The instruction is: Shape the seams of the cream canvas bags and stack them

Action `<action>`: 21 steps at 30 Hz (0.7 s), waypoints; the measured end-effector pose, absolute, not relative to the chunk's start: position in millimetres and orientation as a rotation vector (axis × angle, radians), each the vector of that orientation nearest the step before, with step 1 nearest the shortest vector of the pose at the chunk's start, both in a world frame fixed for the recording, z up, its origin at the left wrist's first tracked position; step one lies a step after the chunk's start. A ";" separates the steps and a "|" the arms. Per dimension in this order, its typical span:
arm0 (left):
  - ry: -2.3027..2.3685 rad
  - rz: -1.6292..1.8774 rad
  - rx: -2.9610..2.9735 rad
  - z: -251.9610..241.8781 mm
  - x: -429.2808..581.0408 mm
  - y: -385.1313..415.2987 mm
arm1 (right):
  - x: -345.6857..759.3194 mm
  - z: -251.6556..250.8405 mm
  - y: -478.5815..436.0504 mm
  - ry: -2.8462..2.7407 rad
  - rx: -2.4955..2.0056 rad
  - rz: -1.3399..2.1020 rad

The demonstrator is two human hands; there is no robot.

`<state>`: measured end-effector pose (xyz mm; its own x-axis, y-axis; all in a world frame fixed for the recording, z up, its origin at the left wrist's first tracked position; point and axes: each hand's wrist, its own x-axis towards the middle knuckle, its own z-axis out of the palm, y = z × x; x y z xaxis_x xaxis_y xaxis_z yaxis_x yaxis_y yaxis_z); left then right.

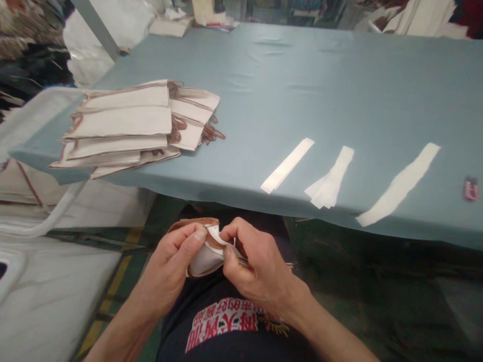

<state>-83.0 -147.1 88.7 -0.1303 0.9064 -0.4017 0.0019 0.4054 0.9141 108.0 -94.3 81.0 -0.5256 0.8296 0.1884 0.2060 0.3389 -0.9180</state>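
Observation:
A cream fabric piece with brown trim is bunched up in front of my body, below the table's front edge. My left hand pinches its upper edge between thumb and forefinger. On the right side, my right hand is closed, with thumb and bent fingers gripping the same edge close to the left fingertips. A white strip and brown band show between the two hands. Much of the piece is hidden behind my fingers, so its full shape cannot be made out.
A blue-green covered table spans the view ahead. Stacked cream pieces with brown edging and cords lie at its left. White strips lie near the front edge, and a small pink object sits far right. A white tubular frame stands left.

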 end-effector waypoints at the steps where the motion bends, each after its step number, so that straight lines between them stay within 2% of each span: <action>1: 1.451 0.975 0.760 85.7 -80.4 -148.3 | 111.3 79.1 -92.4 -1.956 -0.837 1.154; 4: 1.355 1.001 0.630 81.0 -72.3 -150.1 | 121.9 77.7 -84.3 -2.006 -0.673 1.066; 7: 1.356 1.029 0.749 80.7 -68.4 -149.6 | 132.5 82.5 -79.0 -2.059 -0.649 1.100; 14: 1.560 0.961 1.252 95.1 -65.7 -142.5 | 118.0 90.0 -88.6 -1.804 -1.172 1.228; 17: 1.583 0.985 1.199 94.0 -62.3 -143.9 | 104.0 85.5 -91.7 -1.706 -1.269 1.343; 21: 1.559 1.082 0.976 76.0 -61.8 -150.7 | 103.8 79.8 -94.3 -1.658 -1.159 1.527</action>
